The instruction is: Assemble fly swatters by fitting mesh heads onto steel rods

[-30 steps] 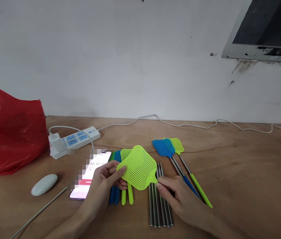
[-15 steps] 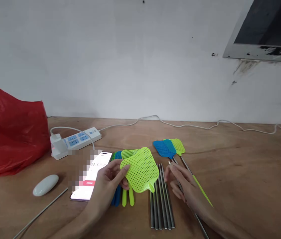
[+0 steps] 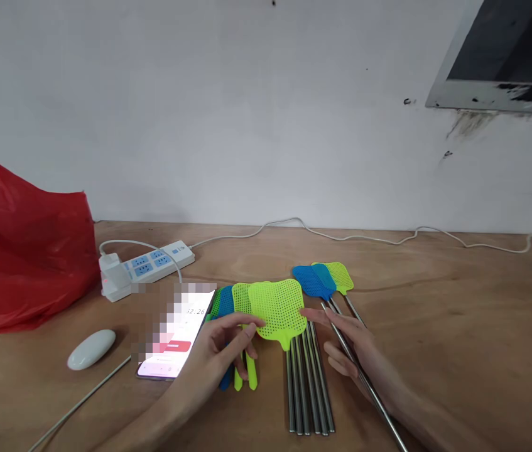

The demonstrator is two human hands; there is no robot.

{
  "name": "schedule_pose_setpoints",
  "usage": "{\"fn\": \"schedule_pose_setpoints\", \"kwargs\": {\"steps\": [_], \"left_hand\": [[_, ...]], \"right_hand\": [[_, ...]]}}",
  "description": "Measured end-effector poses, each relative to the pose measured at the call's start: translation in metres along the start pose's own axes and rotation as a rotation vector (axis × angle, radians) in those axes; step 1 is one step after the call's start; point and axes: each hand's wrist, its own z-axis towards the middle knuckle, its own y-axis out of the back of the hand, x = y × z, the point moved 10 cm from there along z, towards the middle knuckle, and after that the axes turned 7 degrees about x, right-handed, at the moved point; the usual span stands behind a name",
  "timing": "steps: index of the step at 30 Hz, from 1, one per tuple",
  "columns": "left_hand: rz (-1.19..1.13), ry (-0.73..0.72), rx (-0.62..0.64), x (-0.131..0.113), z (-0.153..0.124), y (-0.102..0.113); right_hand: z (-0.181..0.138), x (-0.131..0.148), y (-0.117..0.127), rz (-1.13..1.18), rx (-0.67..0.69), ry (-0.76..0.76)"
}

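Note:
A yellow-green perforated fly swatter head is in front of me, its short neck pointing down. My left hand pinches it at the lower left edge. The index finger of my right hand meets its right edge, while that hand holds a thin metal rod slanting down to the right. Under the head's neck lie several metal rods side by side. Behind my left hand are more swatter heads, one of them blue, and yellow-green handle sleeves, partly hidden.
Beyond my right hand lie a blue fly swatter and a yellow-green one, overlapping. To the left are a lit phone, a white power strip, a white mouse and a red plastic bag. A white cable runs along the wall.
The swatter head has turned so its neck points straight down. My right hand's index finger has come to its right edge, and the rod has shifted in that hand.

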Motion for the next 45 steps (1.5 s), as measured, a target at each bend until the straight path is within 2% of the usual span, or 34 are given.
{"fn": "schedule_pose_setpoints", "kwargs": {"steps": [2,6,9,12,16,19,22,27,33,39,45], "left_hand": [[0.03,0.052,0.025,0.007,0.001,-0.002],[0.145,0.061,-0.117,0.008,0.001,0.017],[0.269,-0.003,-0.178,-0.001,0.002,0.025],[0.439,-0.086,-0.176,-0.012,0.002,0.022],[0.789,-0.181,-0.193,-0.024,0.001,0.014],[1.025,-0.176,-0.165,-0.023,0.001,0.007],[1.15,-0.144,-0.13,-0.017,0.001,0.003],[1.167,-0.21,-0.125,-0.02,-0.004,0.0],[1.091,-0.348,-0.043,-0.029,-0.009,-0.013],[1.057,-0.372,0.009,-0.028,-0.013,-0.018],[0.988,-0.418,0.069,-0.027,-0.016,-0.026]], "right_hand": [[0.001,0.001,0.0,0.007,0.003,0.001],[0.002,0.008,0.009,-0.005,-0.048,0.069],[0.001,0.01,0.016,-0.023,-0.087,0.106],[0.0,0.008,0.019,-0.026,-0.087,0.109],[0.0,0.007,0.019,-0.021,-0.079,0.12],[0.001,0.009,0.019,-0.015,-0.082,0.126],[0.001,0.011,0.018,0.009,-0.087,0.125],[0.003,0.008,0.022,0.07,-0.138,0.105],[-0.001,0.003,0.028,0.068,-0.241,0.071],[0.003,0.009,0.026,0.023,-0.187,0.123],[0.004,0.022,0.028,-0.177,-0.188,0.122]]}}
